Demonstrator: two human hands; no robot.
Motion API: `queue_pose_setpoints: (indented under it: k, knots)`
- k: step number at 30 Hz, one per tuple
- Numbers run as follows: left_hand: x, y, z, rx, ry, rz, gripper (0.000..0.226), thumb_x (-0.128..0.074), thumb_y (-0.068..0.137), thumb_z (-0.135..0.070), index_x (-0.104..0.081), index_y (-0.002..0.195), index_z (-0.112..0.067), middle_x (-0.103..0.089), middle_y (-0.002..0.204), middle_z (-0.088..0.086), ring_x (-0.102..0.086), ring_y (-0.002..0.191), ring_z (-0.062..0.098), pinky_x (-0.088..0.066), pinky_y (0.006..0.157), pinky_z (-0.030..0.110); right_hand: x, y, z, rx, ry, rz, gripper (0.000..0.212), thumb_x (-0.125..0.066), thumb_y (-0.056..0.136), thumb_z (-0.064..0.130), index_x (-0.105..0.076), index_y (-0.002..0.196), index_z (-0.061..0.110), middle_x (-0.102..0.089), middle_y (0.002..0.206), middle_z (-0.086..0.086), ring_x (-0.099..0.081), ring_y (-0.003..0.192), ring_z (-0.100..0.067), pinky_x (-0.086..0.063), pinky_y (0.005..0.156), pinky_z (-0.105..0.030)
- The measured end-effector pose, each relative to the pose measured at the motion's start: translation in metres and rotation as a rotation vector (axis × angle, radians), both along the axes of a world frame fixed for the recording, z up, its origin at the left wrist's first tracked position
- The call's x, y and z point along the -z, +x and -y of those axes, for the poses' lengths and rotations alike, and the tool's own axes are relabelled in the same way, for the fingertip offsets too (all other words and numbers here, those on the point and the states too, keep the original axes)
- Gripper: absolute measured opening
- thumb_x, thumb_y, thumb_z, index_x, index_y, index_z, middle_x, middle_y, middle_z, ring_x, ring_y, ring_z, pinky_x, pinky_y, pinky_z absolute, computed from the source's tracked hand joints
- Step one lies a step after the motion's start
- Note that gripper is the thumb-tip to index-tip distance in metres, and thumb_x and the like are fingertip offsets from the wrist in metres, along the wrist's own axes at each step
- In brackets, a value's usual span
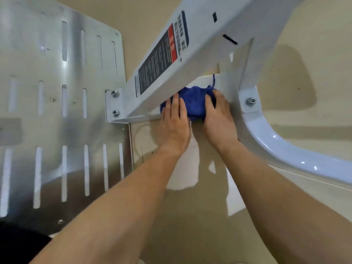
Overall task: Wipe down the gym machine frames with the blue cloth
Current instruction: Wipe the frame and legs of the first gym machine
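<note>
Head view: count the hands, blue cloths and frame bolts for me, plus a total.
Hands: 2, left hand and right hand
Blue cloth: 1
Frame bolts: 3
Total: 6

1. Bright, even indoor light; the whole view is slightly soft.
2. Glare streaks the slotted metal plate and dots the curved white tube.
3. Soft-edged shadows lie on the beige floor.
4. Wide-angle distortion bends lines near the edges; small print on the label blurs.

Label on white frame — txt too blurry.
</note>
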State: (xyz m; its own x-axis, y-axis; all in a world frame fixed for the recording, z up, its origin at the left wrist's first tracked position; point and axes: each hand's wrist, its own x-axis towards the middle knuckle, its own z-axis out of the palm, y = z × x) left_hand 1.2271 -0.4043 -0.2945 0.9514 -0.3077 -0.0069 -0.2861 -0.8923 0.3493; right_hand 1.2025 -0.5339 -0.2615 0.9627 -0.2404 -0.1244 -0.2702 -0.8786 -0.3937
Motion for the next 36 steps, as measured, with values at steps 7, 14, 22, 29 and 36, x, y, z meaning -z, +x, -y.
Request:
queue_pose_setpoints:
  k: [7, 14, 22, 29, 36]
  knots:
    - [0.011, 0.027, -0.017, 0.069, 0.134, 0.146, 0.053, -0.025, 0.102, -0.034, -0.037, 0.150, -0.012, -0.038, 0.155, 0.009, -0.036, 0.141, 0.028, -0.031, 0.115, 0.045, 0.020, 0.021, 0.005, -0.215, -0.119, -0.011, 0.063, -0.026, 0.101, 0.041, -0.015, 0.158, 0.016, -0.005, 0.165, -0.014, -0.003, 0.153, -0.026, -0.006, 0.123, -0.040]
    - [0.022, 0.004, -0.008, 0.157, 0.205, 0.171, 0.055, -0.043, 0.101, -0.018, -0.027, 0.152, -0.003, -0.027, 0.159, 0.017, -0.026, 0.147, 0.036, -0.028, 0.118, 0.048, 0.029, 0.010, -0.014, 0.066, -0.288, 0.124, 0.053, -0.027, 0.101, 0.026, -0.038, 0.149, 0.006, -0.015, 0.163, -0.018, -0.016, 0.151, -0.034, -0.016, 0.121, -0.044]
    - [0.002, 0.022, -0.008, 0.047, 0.289, 0.071, 0.057, -0.022, 0.104, -0.029, -0.017, 0.155, -0.004, -0.012, 0.163, 0.016, -0.012, 0.151, 0.032, -0.012, 0.123, 0.044, 0.042, 0.000, -0.006, -0.194, -0.312, 0.131, 0.065, -0.025, 0.100, 0.035, -0.018, 0.156, 0.003, -0.010, 0.164, -0.018, -0.006, 0.153, -0.032, -0.007, 0.124, -0.043]
    - [0.012, 0.023, -0.009, 0.127, 0.246, 0.151, 0.055, -0.028, 0.106, -0.026, -0.019, 0.155, -0.003, -0.013, 0.163, 0.015, -0.009, 0.152, 0.031, -0.013, 0.123, 0.044, 0.048, 0.019, 0.005, -0.218, -0.207, 0.214, 0.056, -0.029, 0.101, 0.034, -0.030, 0.155, 0.018, -0.015, 0.165, -0.010, -0.008, 0.153, -0.030, -0.005, 0.122, -0.041]
    - [-0.001, 0.031, -0.015, 0.101, 0.255, 0.095, 0.061, -0.015, 0.104, -0.039, -0.023, 0.154, -0.007, -0.017, 0.163, 0.011, -0.014, 0.151, 0.026, -0.013, 0.124, 0.039, 0.045, 0.014, -0.001, -0.272, -0.214, 0.135, 0.057, -0.025, 0.105, 0.037, -0.022, 0.157, 0.014, -0.010, 0.166, -0.008, -0.002, 0.153, -0.029, -0.001, 0.123, -0.042]
